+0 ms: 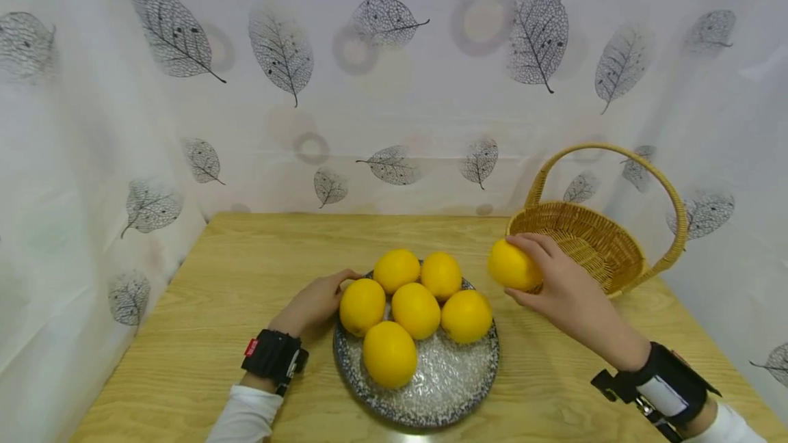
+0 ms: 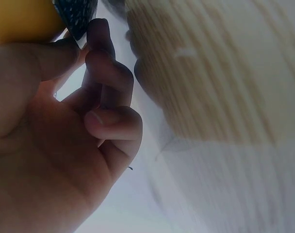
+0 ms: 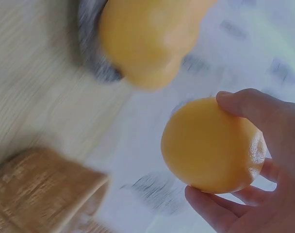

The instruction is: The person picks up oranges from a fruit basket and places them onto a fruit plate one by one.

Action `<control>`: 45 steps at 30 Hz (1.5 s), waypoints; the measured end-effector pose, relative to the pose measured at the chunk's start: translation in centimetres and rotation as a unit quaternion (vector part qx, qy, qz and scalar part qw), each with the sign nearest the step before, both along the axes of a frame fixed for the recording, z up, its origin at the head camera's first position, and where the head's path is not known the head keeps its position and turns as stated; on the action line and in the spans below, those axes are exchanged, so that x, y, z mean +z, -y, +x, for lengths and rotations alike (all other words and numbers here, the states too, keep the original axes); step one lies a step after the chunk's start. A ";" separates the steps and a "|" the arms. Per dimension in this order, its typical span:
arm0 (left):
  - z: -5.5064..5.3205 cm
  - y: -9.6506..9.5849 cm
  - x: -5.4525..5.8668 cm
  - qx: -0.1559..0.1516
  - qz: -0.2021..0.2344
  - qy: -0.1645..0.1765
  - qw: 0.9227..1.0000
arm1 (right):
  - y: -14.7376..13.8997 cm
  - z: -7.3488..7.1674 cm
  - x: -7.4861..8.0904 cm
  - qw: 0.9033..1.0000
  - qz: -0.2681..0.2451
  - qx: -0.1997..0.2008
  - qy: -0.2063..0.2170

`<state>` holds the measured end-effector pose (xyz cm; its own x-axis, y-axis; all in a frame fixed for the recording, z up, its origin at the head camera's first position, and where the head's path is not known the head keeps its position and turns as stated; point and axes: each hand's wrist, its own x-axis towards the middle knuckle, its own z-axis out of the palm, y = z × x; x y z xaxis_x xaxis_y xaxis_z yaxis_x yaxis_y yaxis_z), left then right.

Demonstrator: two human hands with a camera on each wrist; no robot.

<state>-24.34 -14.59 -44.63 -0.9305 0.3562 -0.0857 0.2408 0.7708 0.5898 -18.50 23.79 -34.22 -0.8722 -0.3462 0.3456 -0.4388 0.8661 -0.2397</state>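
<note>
My right hand (image 1: pixel 569 292) grips an orange (image 1: pixel 514 265) between thumb and fingers, in the air between the plate and the basket. The right wrist view shows the same orange (image 3: pixel 210 145) held clear of everything else. Several more oranges (image 1: pixel 415 311) sit on a round speckled grey plate (image 1: pixel 449 388), grouped toward its back and left. At the plate's left edge, my left hand (image 1: pixel 317 303) holds the rim. Up close in the left wrist view, its thumb and fingers pinch the dark speckled rim (image 2: pixel 78 19).
A wicker basket (image 1: pixel 634 265) with a tall arched handle stands at the table's back right, and its visible inside shows bare weave. The wooden table (image 1: pixel 246 245) backs onto a pale curtain (image 1: pixel 394 115) printed with leaves.
</note>
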 end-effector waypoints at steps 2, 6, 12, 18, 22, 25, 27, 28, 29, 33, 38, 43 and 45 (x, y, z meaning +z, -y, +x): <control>-0.1 0.0 -0.1 0.000 -0.002 0.002 1.000 | 1.1 1.0 0.2 1.000 0.008 0.016 -0.002; -0.2 0.0 -0.2 0.004 -0.007 0.004 1.000 | 3.0 3.0 0.1 0.998 0.034 0.049 -0.026; -0.2 0.0 -0.1 0.002 -0.006 0.004 1.000 | 5.1 5.2 -0.9 0.993 0.059 0.091 -0.052; -0.1 0.0 -0.2 0.001 -0.002 0.004 1.000 | 6.4 6.1 -2.3 0.989 0.055 0.124 -0.060; -0.1 0.0 -0.3 -0.001 -0.001 0.006 1.000 | 7.1 6.7 -3.2 0.985 0.038 0.154 -0.062; -0.1 0.1 -0.3 0.001 0.000 0.005 1.000 | 7.6 7.0 -4.0 0.983 0.028 0.176 -0.051; -0.1 0.1 -0.4 0.002 -0.002 0.002 1.000 | 7.9 7.2 -4.6 0.981 0.023 0.188 -0.044; -0.1 0.1 -0.4 0.002 -0.002 0.002 1.000 | 8.0 7.2 -4.8 0.980 0.023 0.193 -0.044; -0.1 0.1 -0.4 0.002 -0.002 0.003 1.000 | 8.1 7.3 -5.1 0.980 0.023 0.195 -0.044; -0.2 0.0 -0.3 0.000 -0.004 0.004 1.000 | 8.2 7.4 -5.9 0.979 0.027 0.193 -0.063; -0.2 0.0 -0.2 0.004 -0.001 -0.002 1.000 | 8.3 7.4 -6.6 0.978 0.028 0.195 -0.073; -0.1 -0.1 0.0 0.004 -0.004 0.003 1.000 | 8.1 7.4 -7.5 0.975 0.046 0.204 -0.079; -0.1 -0.2 -0.1 0.005 -0.006 0.004 1.000 | 8.0 7.4 -7.8 0.973 0.061 0.205 -0.087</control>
